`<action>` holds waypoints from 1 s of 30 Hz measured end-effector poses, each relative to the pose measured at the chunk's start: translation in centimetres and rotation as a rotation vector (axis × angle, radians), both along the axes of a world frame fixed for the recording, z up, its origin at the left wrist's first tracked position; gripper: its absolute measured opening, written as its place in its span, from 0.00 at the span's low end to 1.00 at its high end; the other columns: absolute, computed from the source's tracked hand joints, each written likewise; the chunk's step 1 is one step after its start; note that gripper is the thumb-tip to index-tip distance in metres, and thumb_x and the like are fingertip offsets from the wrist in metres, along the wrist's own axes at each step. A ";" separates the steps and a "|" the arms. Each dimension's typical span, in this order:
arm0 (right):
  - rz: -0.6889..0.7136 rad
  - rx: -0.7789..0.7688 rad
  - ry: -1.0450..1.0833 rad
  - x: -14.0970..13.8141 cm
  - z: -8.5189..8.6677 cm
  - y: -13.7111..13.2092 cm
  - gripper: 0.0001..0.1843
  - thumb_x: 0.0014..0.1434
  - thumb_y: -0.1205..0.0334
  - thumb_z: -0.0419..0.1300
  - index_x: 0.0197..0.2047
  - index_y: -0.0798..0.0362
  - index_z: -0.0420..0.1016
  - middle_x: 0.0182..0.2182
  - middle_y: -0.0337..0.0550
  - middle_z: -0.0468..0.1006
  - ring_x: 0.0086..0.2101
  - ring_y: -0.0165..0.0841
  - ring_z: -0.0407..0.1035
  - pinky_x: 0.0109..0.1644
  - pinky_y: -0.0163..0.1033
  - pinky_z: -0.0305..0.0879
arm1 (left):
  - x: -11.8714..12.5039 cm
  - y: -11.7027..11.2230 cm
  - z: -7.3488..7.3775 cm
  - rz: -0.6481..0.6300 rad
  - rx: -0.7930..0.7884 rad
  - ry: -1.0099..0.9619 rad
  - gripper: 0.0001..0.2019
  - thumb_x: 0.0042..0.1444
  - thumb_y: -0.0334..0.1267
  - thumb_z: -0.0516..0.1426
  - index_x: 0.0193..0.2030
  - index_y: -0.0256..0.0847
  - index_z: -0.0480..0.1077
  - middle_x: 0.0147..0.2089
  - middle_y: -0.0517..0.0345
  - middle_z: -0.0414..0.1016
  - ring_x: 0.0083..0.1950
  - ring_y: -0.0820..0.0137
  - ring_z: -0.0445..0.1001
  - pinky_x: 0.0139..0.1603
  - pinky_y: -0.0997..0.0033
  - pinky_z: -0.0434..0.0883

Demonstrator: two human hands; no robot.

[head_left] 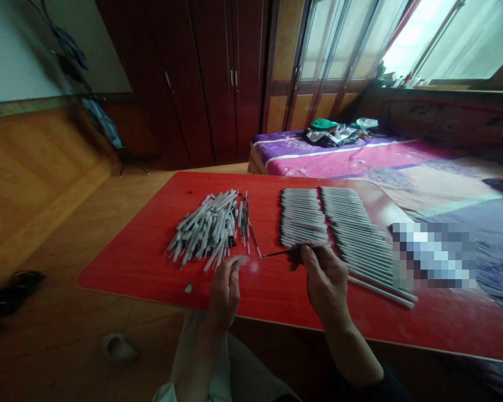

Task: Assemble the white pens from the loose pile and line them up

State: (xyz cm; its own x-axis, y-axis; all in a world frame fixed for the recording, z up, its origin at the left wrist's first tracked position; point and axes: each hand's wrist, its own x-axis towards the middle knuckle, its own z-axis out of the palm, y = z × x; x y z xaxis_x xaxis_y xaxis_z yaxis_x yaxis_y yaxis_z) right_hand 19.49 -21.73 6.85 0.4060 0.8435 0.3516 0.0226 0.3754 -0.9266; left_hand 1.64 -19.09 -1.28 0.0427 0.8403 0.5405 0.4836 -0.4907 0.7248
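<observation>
My left hand (225, 287) is closed in a pinch at the table's near side, with a small pale piece (243, 260) at its fingertips; its exact kind is unclear. To the right, my right hand (324, 279) is closed around a thin dark stick like a pen refill (276, 253), its tip pointing left. Beyond my left hand lies a heap of thin white tubes (212, 226), like pen barrels. Several thin dark sticks (243, 218) lie along the heap's right side. Past my right hand are two columns of white pen-like sticks (360, 240) with dark left ends.
The red table (138, 245) bears everything, including a small pale scrap (188, 288) near its front edge. A pixelated patch (433, 254) hides something at the right. Behind stands a bed (310, 162) with a bundle (331, 133) on it, and dark wardrobes (213, 78).
</observation>
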 end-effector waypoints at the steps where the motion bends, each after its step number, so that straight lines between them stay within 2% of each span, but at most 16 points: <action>1: 0.017 -0.002 -0.011 -0.3 0.1 0.1 0.07 0.56 0.60 0.58 0.33 0.55 0.72 0.23 0.39 0.74 0.22 0.27 0.67 0.24 0.34 0.65 | 0.0 0.0 0.0 -0.006 0.004 0.000 0.12 0.60 0.32 0.46 0.47 0.39 0.66 0.45 0.51 0.74 0.48 0.68 0.72 0.48 0.65 0.70; 13: 0.118 -0.012 -0.183 -2.2 -0.3 1.5 0.07 0.57 0.60 0.57 0.33 0.54 0.72 0.25 0.40 0.75 0.23 0.28 0.68 0.24 0.33 0.66 | -0.2 0.1 -0.4 0.007 0.061 0.047 0.12 0.60 0.31 0.46 0.48 0.39 0.64 0.44 0.49 0.73 0.47 0.67 0.72 0.47 0.65 0.70; 24: 0.165 0.038 -0.513 -3.4 1.1 2.5 0.08 0.56 0.61 0.56 0.29 0.52 0.74 0.23 0.39 0.75 0.23 0.28 0.67 0.28 0.33 0.64 | -0.3 0.1 -0.2 0.028 0.044 -0.005 0.12 0.60 0.33 0.46 0.47 0.39 0.65 0.45 0.49 0.74 0.48 0.66 0.72 0.49 0.64 0.69; 28: 0.347 0.020 -0.515 -3.6 0.6 3.8 0.10 0.56 0.59 0.57 0.36 0.53 0.76 0.28 0.42 0.78 0.26 0.29 0.69 0.29 0.33 0.64 | -0.3 0.1 0.0 0.047 -0.011 -0.129 0.10 0.61 0.35 0.47 0.46 0.38 0.65 0.44 0.49 0.74 0.46 0.67 0.73 0.47 0.65 0.70; 30: 0.349 -0.021 -0.471 -3.2 0.2 5.4 0.13 0.57 0.57 0.55 0.40 0.54 0.76 0.30 0.43 0.79 0.28 0.31 0.70 0.30 0.34 0.65 | -0.4 0.0 0.0 0.061 -0.068 -0.233 0.10 0.61 0.37 0.46 0.46 0.38 0.64 0.43 0.48 0.74 0.46 0.67 0.73 0.47 0.65 0.70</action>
